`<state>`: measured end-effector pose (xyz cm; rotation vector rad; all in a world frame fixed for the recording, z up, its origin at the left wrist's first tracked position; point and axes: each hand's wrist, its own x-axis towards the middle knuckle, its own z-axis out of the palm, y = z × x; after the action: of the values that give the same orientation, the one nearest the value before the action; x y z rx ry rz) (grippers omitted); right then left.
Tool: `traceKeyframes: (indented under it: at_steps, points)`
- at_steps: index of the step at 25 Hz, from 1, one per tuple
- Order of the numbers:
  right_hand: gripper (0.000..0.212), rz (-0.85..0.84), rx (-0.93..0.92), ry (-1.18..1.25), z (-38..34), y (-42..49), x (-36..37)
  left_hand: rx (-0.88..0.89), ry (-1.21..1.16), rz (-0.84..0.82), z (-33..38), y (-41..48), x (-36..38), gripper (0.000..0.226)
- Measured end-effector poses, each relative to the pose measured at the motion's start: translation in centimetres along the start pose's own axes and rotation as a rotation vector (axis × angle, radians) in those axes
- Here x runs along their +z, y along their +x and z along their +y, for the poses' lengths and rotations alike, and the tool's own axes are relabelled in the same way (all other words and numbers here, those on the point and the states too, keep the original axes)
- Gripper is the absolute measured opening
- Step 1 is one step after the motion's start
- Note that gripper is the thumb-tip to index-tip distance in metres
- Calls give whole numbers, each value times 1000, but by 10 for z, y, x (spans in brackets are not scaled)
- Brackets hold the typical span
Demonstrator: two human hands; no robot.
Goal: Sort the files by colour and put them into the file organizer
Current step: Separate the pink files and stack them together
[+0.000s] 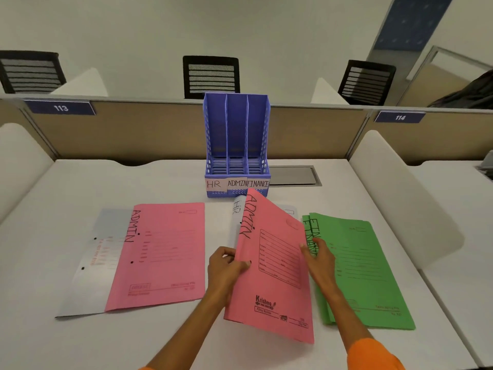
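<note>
Both hands are gripping one pink card file marked ADMIN, lifting it tilted off the white worktop. The left hand is pinching the file's spine edge, thumb on the front cover and fingers curling behind. The right hand is closing its grip on the opposite long edge, thumb on the cover, the other fingers hidden behind it.

A white file marked HR is lying partly under the raised pink file, only its top end showing. To the left, a second pink card file marked ADMIN is resting flat on top of a pale grey-white punched file — the two overlapping. To the right, a small stack of green card files marked FINANCE is lying flat, just beside the right hand.

The blue perforated plastic file organizer is standing upright beyond the files, its three slots empty and labelled HR, ADMIN and FINANCE — well apart from both hands. A grey metal cable hatch is sitting flush in the worktop just right of it.
</note>
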<state>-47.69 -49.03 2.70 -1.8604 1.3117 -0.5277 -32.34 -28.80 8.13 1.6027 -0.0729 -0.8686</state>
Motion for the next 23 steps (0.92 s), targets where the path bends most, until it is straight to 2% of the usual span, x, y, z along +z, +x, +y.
traceKeyframes:
  at_steps: [4,6,8,10,14,18,23]
  points:
    - [58,-38,49,91,-14,-6,14,22,-92,23,14,3,-27,41]
    - [65,-77,162,178,-22,-5,19,30,-122,34,19,5,-38,41]
    - [59,-146,291,318,-31,-5,28,31,-142,49,23,7,-51,42]
    - [48,-207,347,408,-40,-4,36,26,-162,65,24,9,-64,43]
    - [42,-221,341,438,-67,-4,61,26,-181,124,22,16,-97,42]
    - [42,-227,304,363,-103,-7,103,46,-151,207,18,27,-137,39]
    - [37,-246,264,276,-139,-21,159,83,32,297,19,46,-192,36]
